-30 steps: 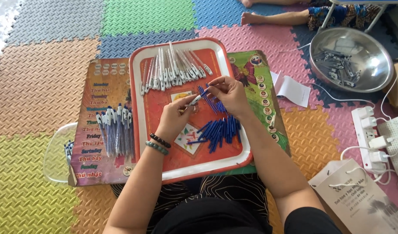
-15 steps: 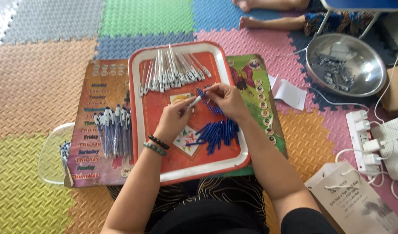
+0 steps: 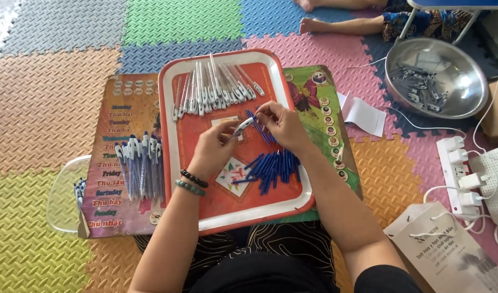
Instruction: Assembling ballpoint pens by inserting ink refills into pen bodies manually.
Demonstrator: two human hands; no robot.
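Change: both hands have barely shifted over the tray, the pen parts between them as before
Far left: clear plastic lid [image 3: 62, 195] on the foam mat, a few pens at its right edge
Board: row of finished blue-and-white pens [image 3: 140, 168] lying side by side
Tray: orange tray [image 3: 205, 214], white barrels [image 3: 216, 89] fanned along its top
Left hand [image 3: 213, 149]: fingers pinched shut on a white pen barrel [image 3: 242, 126]
Right hand [image 3: 284, 125]: fingertips closed on blue pieces [image 3: 258, 123] touching the barrel
Below: pile of blue refills [image 3: 273, 165]
Far right: steel bowl [image 3: 436, 78] with grey parts
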